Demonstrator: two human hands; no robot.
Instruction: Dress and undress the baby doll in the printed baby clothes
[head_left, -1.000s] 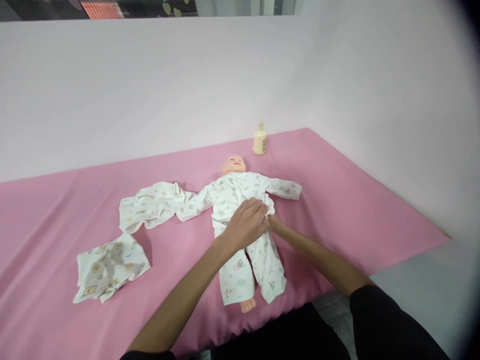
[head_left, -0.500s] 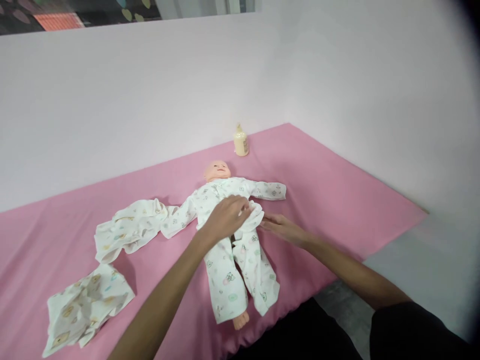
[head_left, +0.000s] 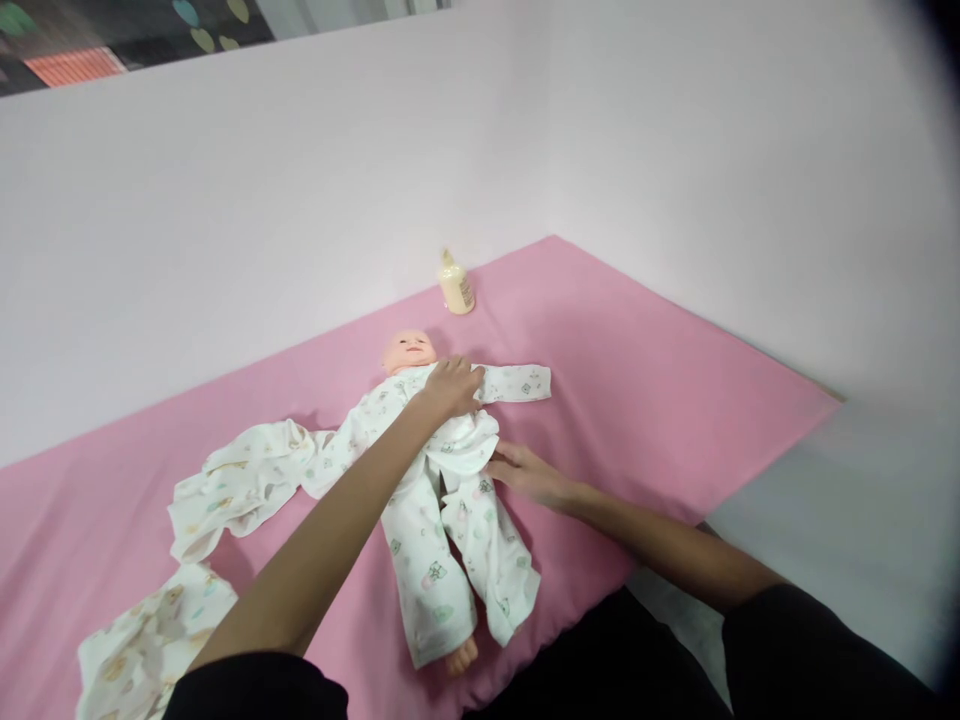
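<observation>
A baby doll (head_left: 411, 348) lies face up, dressed in a white printed long-sleeved baby shirt (head_left: 375, 400) and matching pants (head_left: 431, 570). My left hand (head_left: 454, 384) rests on the upper chest of the shirt, near the shoulder, its fingers apart and bent over the cloth. Beside the doll's hip is my right hand (head_left: 532, 477), fingers stretched toward the shirt's hem and the waist of the pants. Its fingertips are at the cloth's edge; whether they touch it is hard to see. One bare foot (head_left: 462, 656) shows below a pant leg. My left forearm hides part of the shirt.
A pink-covered table (head_left: 637, 400) carries everything, with white walls (head_left: 300, 200) behind and at the right. A cream pump bottle (head_left: 457, 288) stands beyond the doll's head. Crumpled white printed cloth (head_left: 232, 490) and another piece (head_left: 142, 650) lie at the left.
My left hand has moved up from the waist to the chest. The bunched shirt hem now hangs flatter over the waist. My right hand stays beside the hip; the view has shifted slightly.
</observation>
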